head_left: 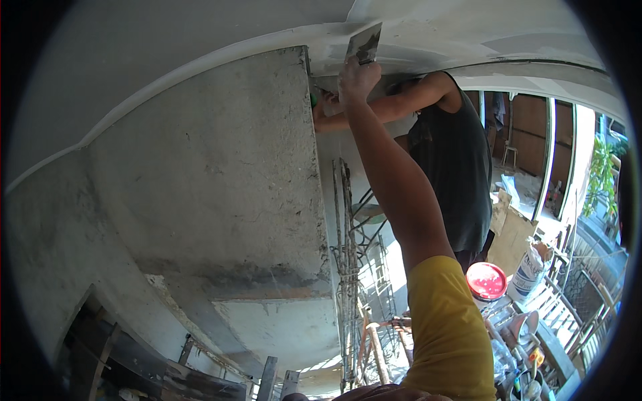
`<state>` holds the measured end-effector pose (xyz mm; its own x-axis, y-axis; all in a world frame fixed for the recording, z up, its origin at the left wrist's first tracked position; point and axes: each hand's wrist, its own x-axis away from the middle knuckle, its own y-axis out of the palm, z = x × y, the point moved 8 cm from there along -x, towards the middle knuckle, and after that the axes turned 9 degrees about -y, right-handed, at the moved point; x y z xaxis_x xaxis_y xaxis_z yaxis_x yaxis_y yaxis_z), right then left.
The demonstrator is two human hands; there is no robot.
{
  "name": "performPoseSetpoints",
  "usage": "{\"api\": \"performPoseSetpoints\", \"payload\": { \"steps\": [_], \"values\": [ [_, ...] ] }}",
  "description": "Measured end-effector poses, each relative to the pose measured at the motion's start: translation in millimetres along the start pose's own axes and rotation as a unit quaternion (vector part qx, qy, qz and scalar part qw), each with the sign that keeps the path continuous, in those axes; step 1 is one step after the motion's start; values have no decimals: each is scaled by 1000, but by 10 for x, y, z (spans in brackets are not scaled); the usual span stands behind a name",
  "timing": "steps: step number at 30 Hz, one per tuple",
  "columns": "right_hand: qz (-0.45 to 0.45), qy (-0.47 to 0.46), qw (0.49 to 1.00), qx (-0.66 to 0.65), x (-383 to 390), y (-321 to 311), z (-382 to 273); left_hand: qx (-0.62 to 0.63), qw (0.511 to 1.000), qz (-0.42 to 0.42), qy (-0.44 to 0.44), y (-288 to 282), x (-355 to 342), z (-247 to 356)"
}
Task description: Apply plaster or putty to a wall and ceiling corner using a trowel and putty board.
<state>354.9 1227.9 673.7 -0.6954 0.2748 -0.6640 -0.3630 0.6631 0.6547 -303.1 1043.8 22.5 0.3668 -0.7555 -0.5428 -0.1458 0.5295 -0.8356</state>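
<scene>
Right hand presses trowel against ceiling.

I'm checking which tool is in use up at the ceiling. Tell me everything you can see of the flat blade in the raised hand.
The putty knife has a broad, flat blade that looks like metal, grey and smeared with pale plaster. It widens toward its straight far edge, which is tilted and lies against the whitish ceiling beside the top of the rough concrete column. Its handle is hidden inside the person's right hand, fingers closed around it. Another person's hand works just below, not touching it.
</scene>
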Motion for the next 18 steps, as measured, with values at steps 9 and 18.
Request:
{"api": "performPoseSetpoints", "payload": {
  "steps": [9,18],
  "values": [
    [-109,306,839,-438,-1049,-208,489,337,899,238,150,66,9,35],
    [-215,216,795,-525,-1027,-838,-843,394,908,18,-137,175,-91,-157]
  ]
}}
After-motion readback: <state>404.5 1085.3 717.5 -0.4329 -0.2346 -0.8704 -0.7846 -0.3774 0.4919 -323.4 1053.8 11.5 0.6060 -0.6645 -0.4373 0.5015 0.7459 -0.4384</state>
